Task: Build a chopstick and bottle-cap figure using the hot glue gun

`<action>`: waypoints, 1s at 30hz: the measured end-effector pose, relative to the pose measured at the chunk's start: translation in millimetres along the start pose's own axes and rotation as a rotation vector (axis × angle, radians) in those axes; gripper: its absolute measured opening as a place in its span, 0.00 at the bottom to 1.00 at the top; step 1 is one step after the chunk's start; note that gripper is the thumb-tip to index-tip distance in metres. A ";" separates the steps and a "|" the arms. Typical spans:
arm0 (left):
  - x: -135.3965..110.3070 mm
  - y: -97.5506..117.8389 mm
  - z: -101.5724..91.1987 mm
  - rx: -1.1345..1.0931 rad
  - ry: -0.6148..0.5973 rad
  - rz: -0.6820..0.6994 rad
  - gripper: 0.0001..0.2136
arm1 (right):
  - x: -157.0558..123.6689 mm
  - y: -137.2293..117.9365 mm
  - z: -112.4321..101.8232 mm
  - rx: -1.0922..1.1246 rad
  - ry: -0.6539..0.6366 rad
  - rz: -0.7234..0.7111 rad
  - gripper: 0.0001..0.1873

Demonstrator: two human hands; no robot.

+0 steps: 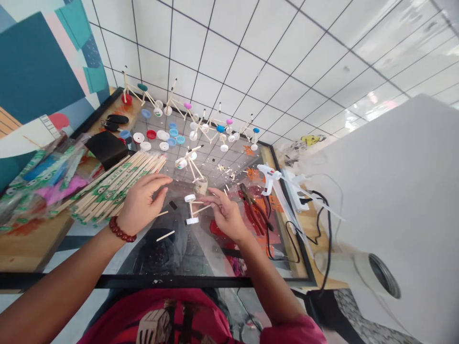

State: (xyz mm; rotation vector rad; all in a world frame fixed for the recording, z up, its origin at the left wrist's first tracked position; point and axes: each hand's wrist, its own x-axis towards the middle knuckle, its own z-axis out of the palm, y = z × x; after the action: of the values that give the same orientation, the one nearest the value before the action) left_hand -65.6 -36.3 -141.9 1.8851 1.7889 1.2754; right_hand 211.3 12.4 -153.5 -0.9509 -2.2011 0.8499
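My left hand, with a red bead bracelet at the wrist, hovers by the bundle of sticks. Its fingers are curved, and the thumb stands apart with nothing visible between. My right hand has its fingers around the end of a small wooden stick frame with two white bottle caps as wheels. The exact contact is partly hidden by the fingers. Just beyond, another stick-and-cap model stands on the glass table. Loose short sticks and a small dark piece lie between my hands.
Wrapped chopsticks are heaped at left. Blue, red and white caps lie behind, before a row of finished stick models. Pliers, a white glue gun and its black cord occupy the right side.
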 end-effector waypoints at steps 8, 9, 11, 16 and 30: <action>0.4 -2.6 0.8 0.005 -0.005 -0.011 0.13 | -1.0 -9.3 -14.3 -0.158 0.190 0.011 0.09; 0.3 -1.9 3.4 0.007 -0.031 0.005 0.13 | 0.4 -7.4 -14.1 -0.174 0.150 0.014 0.11; 0.7 0.5 9.5 0.011 -0.099 0.046 0.13 | 4.9 -2.2 -11.9 -0.229 0.053 0.021 0.11; 2.5 7.6 20.0 -0.007 -0.225 0.087 0.14 | 18.6 6.0 -3.1 -0.376 -0.137 0.062 0.10; -1.1 26.2 12.6 -0.875 -0.336 -0.794 0.24 | 20.7 -39.9 -9.4 -0.402 -0.042 0.023 0.11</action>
State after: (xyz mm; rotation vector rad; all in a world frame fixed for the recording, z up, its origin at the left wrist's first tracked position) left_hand -38.6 -38.2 -131.5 0.7300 1.2459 1.0580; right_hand 190.1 10.0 -112.8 -1.1529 -2.4531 0.4438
